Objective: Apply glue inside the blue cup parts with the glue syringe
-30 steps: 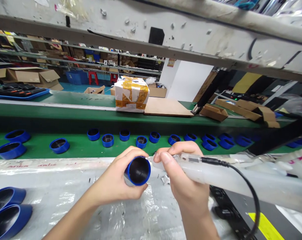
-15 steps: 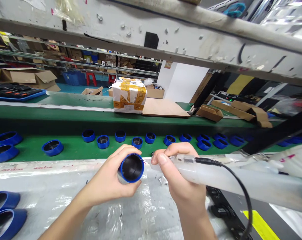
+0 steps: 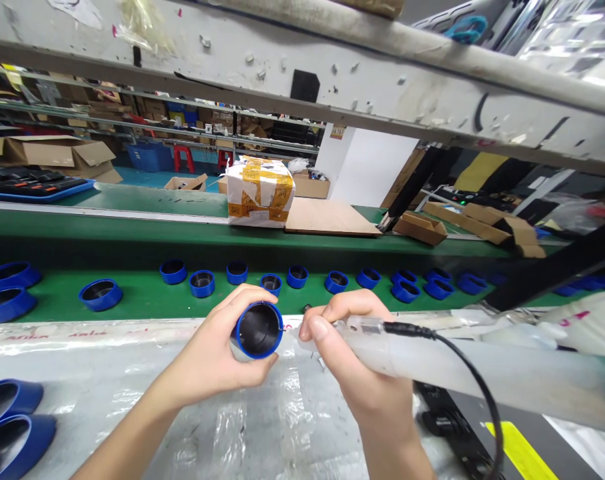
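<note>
My left hand [image 3: 209,360] is closed around a round blue-rimmed cup [image 3: 258,331]. The cup's black inside is tilted toward me, fingers above and thumb below. My right hand [image 3: 355,353] grips a translucent tube-shaped tool [image 3: 432,357] with a black cable plugged into its top; its exact kind I cannot make out. The thin tip points left at the cup's right rim, close to a small dark sliver sticking out there. Whether tip and cup touch is unclear.
Several blue cups [image 3: 202,284] stand on the green conveyor belt [image 3: 147,300] ahead. More large blue rings [image 3: 19,447] sit at the lower left on the plastic-covered bench [image 3: 182,447]. A black control box [image 3: 477,413] lies at the lower right. A pale beam [image 3: 262,60] crosses overhead.
My left hand and the cup have shifted slightly left and up. My right hand with the tool has also moved slightly left. Both grips are unchanged.
</note>
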Tool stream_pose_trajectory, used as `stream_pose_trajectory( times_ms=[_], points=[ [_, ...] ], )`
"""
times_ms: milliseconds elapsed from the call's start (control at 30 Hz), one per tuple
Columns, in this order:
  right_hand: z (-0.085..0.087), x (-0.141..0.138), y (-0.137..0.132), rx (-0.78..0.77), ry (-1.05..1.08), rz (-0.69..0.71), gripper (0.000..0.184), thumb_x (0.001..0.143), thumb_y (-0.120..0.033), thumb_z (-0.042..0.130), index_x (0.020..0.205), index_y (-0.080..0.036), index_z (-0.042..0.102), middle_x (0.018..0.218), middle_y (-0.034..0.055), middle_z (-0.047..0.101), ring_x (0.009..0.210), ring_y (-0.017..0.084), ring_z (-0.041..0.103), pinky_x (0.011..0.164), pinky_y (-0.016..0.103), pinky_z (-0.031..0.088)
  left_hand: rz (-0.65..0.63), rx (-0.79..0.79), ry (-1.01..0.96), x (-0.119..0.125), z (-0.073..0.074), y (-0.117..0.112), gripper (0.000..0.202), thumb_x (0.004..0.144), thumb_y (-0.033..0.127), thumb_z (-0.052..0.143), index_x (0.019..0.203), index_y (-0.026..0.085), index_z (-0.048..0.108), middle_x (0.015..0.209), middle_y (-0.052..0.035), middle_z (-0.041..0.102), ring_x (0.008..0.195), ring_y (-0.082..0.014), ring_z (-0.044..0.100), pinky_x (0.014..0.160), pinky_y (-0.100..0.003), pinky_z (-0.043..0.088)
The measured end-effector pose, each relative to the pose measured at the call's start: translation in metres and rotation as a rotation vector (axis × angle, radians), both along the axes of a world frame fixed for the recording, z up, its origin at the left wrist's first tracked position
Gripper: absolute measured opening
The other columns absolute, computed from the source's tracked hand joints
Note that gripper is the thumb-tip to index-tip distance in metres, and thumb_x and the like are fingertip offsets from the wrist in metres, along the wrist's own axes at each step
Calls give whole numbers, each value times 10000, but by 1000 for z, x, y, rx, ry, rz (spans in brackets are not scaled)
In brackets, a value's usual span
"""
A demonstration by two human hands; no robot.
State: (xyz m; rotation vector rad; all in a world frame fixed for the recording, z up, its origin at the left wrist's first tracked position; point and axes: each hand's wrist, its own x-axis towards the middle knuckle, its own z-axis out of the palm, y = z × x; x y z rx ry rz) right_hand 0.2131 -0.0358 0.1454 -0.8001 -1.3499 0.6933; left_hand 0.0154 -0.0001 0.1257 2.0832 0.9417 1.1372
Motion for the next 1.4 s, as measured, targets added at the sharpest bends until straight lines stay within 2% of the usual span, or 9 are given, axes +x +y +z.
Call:
stream_pose_trajectory(
  times_ms=[300, 467, 800, 1000, 1167, 1400],
  points=[
    [0, 0, -4, -54, -36, 87, 174, 951, -180, 799, 927, -333, 720, 811, -89, 767, 720, 137, 713, 709, 296, 546, 19, -9, 10, -4, -2, 0, 482, 793, 162, 773, 1230, 285, 613, 1246, -29, 690, 1199, -260, 696, 1020, -382, 574],
    [-1, -3, -6, -46, -76, 107, 179, 942, -159, 785, 921, -327, 725, 810, -92, 770, 750, 134, 739, 746, 286, 553, 29, -11, 11, -4, -1, 0, 490, 795, 172, 766, 1246, 283, 610, 1233, -28, 685, 1161, -248, 701, 995, -370, 580],
    [-4, -7, -8, -75, -97, 116, 99, 950, -235, 788, 927, -305, 722, 777, -36, 740, 748, 199, 724, 740, 367, 557, 27, -45, -3, -3, 5, -2, 466, 769, 202, 724, 1221, 260, 628, 1249, -68, 697, 1197, -301, 711, 1004, -421, 589],
    [3, -15, -11, -83, -113, 112, 101, 909, -235, 797, 863, -273, 715, 729, -10, 742, 694, 209, 727, 702, 370, 580, -13, -85, -8, -3, 4, -2, 487, 713, 165, 731, 1185, 260, 659, 1242, -70, 704, 1217, -324, 701, 971, -418, 592],
    [9, -18, -11, -88, -76, 131, 118, 887, -216, 784, 835, -279, 700, 703, -30, 715, 673, 203, 727, 674, 356, 567, -34, -101, -7, -2, 3, -3, 485, 721, 170, 776, 1184, 260, 659, 1241, -71, 694, 1223, -325, 691, 964, -413, 584],
    [0, -20, -12, -106, -38, 127, 98, 904, -225, 788, 880, -281, 712, 736, -25, 712, 702, 207, 723, 710, 364, 566, -89, -90, -9, 0, -1, -1, 516, 728, 141, 783, 1205, 268, 633, 1258, -63, 689, 1236, -308, 671, 1041, -432, 549]
  ],
)
